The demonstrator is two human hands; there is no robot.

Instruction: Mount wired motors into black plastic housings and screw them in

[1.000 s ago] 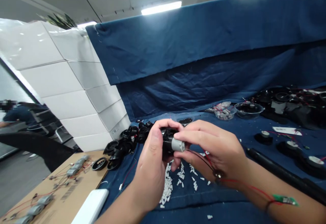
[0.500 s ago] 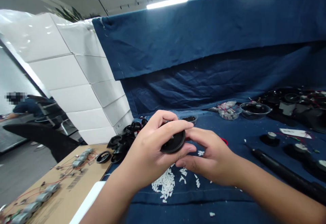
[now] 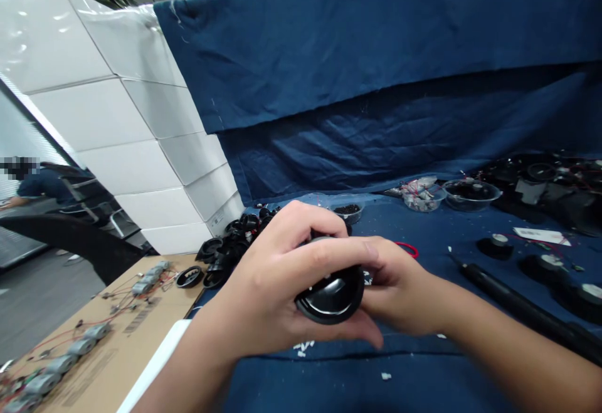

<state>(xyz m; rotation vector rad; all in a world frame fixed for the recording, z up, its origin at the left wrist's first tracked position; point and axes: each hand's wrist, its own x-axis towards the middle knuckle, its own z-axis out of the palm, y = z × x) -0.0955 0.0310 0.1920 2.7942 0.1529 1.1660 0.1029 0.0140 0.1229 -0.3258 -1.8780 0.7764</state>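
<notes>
"What do the hands have hold of?"

"The left hand (image 3: pixel 277 281) wraps over a round black plastic cup (image 3: pixel 333 299), with the fingers across its top and the thumb running under it. The right hand (image 3: pixel 399 291) comes in from the other side and meets the cup's far edge."

"How far open is each grip?"

"The left grip is nearly closed and firmly around the cup. The right hand is curled, but its fingertips are hidden behind the cup and the left hand, so you cannot tell how tightly it holds."

"Where's the cup itself?"

"Between the two hands, lifted above the blue cloth (image 3: pixel 414 369) that covers the table. Its glossy hollow side tilts toward the camera."

"What's closest to them?"

"A heap of black plastic parts (image 3: pixel 235 247) lies just beyond the left hand. A few white pieces (image 3: pixel 303 345) show on the cloth below the hands, and a loop of red wire (image 3: pixel 407 249) lies just past the right hand."

"And further out?"

"To the right are a long black rod (image 3: pixel 522 300) and a clear plastic bowl (image 3: pixel 470 193). A small bowl of black bits (image 3: pixel 348 212) sits behind the hands. On the left, a cardboard sheet (image 3: pixel 117 313) carries small silver motors (image 3: pixel 61 360) with red wires. A co-worker (image 3: pixel 42 187) sits far off beyond the stacked white boxes (image 3: pixel 126 143)."
</notes>
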